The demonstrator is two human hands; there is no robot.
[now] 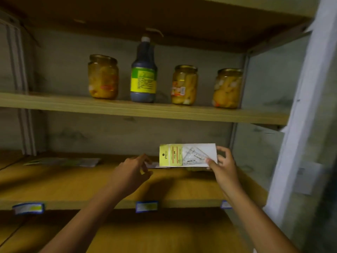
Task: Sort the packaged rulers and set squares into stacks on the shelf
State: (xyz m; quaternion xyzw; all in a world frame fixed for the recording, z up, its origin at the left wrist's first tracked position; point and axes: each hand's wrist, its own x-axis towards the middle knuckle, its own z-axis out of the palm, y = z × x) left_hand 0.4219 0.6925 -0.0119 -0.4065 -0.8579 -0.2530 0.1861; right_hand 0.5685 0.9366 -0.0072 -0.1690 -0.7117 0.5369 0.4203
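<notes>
At nine o'clock on the shelf (73,181): flat stack (63,162), the likely target. Centre: left hand (135,170), fingers loosely curled, holding nothing, beside a small packet (156,164). At three o'clock: right hand (221,166) pinching the set-square pack (187,155), raised off the board. Best carried level, then squared onto matching packs.

Head camera: single wide-angle view, sitting close in front of the shelving and facing it head-on, tilting slightly down. The middle shelf (73,181) is lying at arm's reach, both forearms entering from the bottom edge. The upper shelf (145,110) with its jars is crossing the frame above centre. Edges are bowing; the right post is leaning.
</notes>
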